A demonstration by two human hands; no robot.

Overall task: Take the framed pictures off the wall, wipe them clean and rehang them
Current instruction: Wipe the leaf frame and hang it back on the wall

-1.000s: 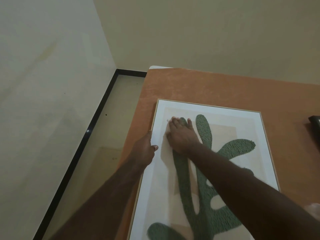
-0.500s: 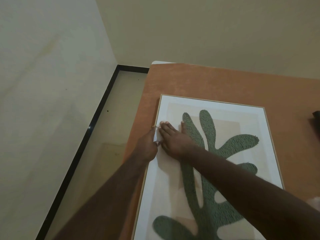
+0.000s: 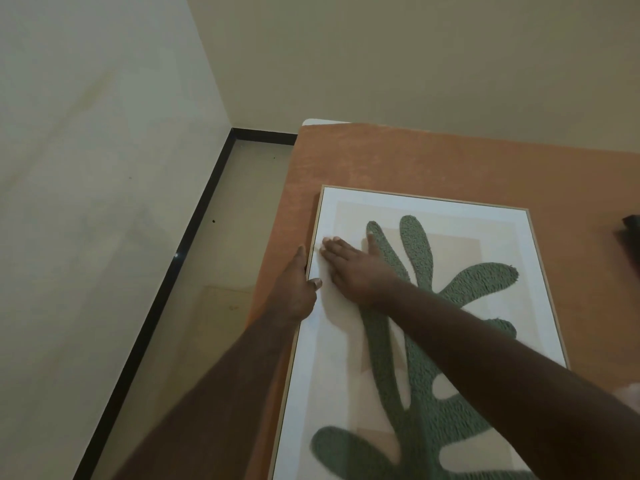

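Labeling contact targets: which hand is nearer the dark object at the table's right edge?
Right. The right hand lies flat on the framed picture, toward its left side; the left hand grips the picture's left edge, farther still from the dark object.

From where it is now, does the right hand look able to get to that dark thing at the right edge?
Probably yes. The right hand lies flat on the picture, holding nothing, and only bare orange surface lies before the dark thing.
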